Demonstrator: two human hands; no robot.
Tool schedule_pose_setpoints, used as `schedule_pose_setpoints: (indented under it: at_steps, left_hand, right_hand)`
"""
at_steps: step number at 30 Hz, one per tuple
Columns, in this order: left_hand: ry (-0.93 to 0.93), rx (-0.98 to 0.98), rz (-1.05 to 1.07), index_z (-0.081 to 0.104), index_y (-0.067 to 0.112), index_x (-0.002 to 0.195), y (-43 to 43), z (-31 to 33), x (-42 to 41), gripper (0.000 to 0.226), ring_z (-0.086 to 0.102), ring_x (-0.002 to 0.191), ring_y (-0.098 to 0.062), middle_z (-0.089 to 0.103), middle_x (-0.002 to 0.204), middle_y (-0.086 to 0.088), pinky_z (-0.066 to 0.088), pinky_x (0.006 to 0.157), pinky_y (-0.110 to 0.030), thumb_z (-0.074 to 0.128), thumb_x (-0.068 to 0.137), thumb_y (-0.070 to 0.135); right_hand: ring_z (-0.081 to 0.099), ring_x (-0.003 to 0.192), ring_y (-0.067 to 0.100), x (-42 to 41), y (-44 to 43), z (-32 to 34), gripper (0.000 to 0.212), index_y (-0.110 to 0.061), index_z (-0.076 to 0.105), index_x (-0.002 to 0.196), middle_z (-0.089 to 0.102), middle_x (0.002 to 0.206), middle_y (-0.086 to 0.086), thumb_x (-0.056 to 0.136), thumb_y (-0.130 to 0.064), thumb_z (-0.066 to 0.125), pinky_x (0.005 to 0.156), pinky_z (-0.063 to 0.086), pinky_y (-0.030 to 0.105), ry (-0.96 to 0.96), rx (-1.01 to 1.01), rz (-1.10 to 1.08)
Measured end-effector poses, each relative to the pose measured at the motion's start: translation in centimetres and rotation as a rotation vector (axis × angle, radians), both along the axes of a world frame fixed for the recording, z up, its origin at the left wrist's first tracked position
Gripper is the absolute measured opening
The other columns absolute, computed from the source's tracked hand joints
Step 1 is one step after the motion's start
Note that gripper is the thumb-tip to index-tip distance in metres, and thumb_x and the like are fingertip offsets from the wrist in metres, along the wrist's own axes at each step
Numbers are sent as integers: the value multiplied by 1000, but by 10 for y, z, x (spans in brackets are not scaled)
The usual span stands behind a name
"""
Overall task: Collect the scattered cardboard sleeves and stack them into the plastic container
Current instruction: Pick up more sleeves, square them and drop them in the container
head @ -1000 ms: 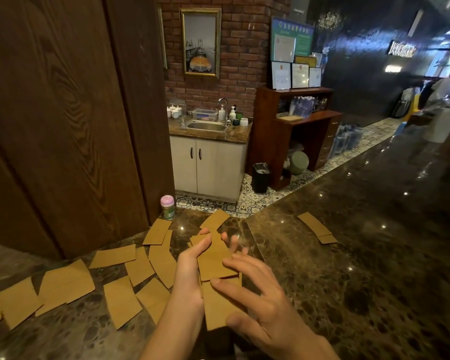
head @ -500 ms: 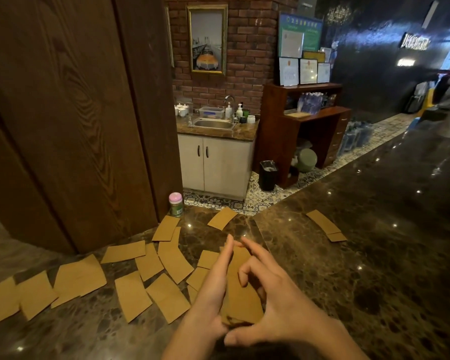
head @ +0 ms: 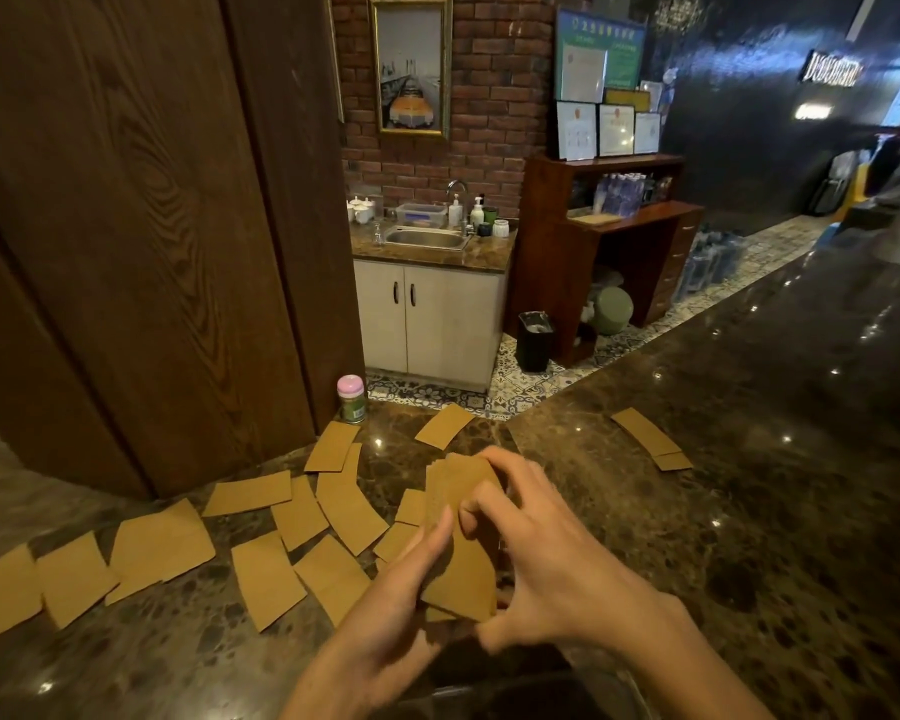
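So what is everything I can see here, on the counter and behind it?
loose sleeves: a dozen or so, tan, scattered on the counter's left side
side sleeves: two, tan, overlapping, apart on the right
held stack: one, tan, between the hands
jar: one, green with a pink lid, beside the wooden panel
counter: one, dark marble, foreground
wooden panel: one, dark brown, left
sink: one, steel, above the cabinet
cabinet: one, white, two doors, background
bin: one, black, on the floor beside the cabinet
framed picture: one, gold frame, on the brick wall
left hand: one, grips the stack
right hand: one, grips the stack
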State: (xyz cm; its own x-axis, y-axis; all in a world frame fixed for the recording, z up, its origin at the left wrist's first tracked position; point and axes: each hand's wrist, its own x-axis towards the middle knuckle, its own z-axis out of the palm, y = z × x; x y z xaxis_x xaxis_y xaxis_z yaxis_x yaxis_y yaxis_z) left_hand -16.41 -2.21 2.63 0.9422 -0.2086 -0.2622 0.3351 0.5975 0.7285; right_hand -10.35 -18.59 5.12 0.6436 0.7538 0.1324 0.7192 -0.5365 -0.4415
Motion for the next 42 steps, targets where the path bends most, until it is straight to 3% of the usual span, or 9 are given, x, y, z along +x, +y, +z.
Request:
schedule_pose_setpoints:
  at_steps: [3, 7, 10, 14, 20, 27, 33, 38, 42]
  left_hand:
    - [68, 116, 225, 63, 15, 117, -5, -4, -10, 30, 78, 73, -26, 80, 87, -10, 64, 67, -44, 68, 88, 22]
    - [117, 100, 361, 57, 17, 121, -6, -12, -19, 58, 74, 90, -34, 78, 98, -14, 59, 70, -44, 79, 67, 13]
    - [122, 18, 357, 60, 13, 125, -6, -11, -23, 63, 70, 102, -34, 77, 105, -16, 58, 72, -45, 77, 65, 21]
    - [143, -129, 305, 62, 13, 129, 3, -16, -27, 50, 67, 113, -37, 72, 121, -20, 61, 82, -50, 65, 82, 31]
    - [170, 9, 465, 59, 20, 126, 6, -21, -28, 63, 69, 110, -34, 74, 117, -13, 57, 90, -52, 81, 67, 19]
    - [102, 118, 494, 59, 19, 116, -1, -17, -27, 49, 77, 85, -17, 80, 92, 0, 62, 63, -30, 80, 73, 11]
    - [110, 183, 543, 56, 16, 128, 2, -22, -27, 61, 75, 99, -26, 75, 114, -10, 62, 78, -43, 83, 73, 13]
    - [72, 171, 522, 60, 19, 120, 4, -23, -28, 49, 77, 92, -18, 79, 102, -2, 62, 67, -33, 80, 76, 12]
    - [12, 284, 441, 64, 14, 118, 4, -20, -28, 44, 76, 96, -25, 79, 103, -6, 60, 78, -41, 78, 77, 11]
  right_hand:
    - [10, 153, 12, -10, 5, -4, 79, -43, 38, 113, -7, 162, -32, 58, -59, 93, 122, 34, 46, 248, 82, -18]
    - [59, 127, 18, -30, 25, -29, 93, -45, 39, 117, 46, 146, -14, 47, -52, 100, 97, 60, 44, 603, 671, -336]
    - [69, 118, 14, -29, 29, -40, 100, -46, 45, 134, 64, 132, -8, 51, -49, 100, 94, 62, 37, 725, 802, -371]
    - [76, 108, 23, -29, 26, -38, 45, -21, 71, 122, 80, 114, 4, 78, -22, 83, 92, 63, 45, 843, 919, -370]
    - [78, 99, 29, -24, 13, -42, 19, -17, 75, 113, 81, 105, 8, 95, -19, 68, 84, 63, 48, 858, 1127, -575]
    - [76, 105, 31, -28, 7, -41, 37, -15, 75, 120, 80, 112, 9, 83, -23, 77, 92, 61, 53, 852, 1017, -479]
    - [79, 97, 26, -27, 7, -38, 25, -17, 75, 116, 82, 105, 6, 91, -16, 74, 82, 65, 48, 754, 1012, -554]
    - [80, 94, 27, -26, 3, -37, 23, -15, 75, 117, 82, 103, 8, 93, -16, 73, 80, 65, 48, 787, 972, -536]
    - [77, 100, 32, -22, -3, -35, 26, -15, 76, 114, 80, 106, 11, 89, -20, 76, 83, 64, 49, 857, 809, -406]
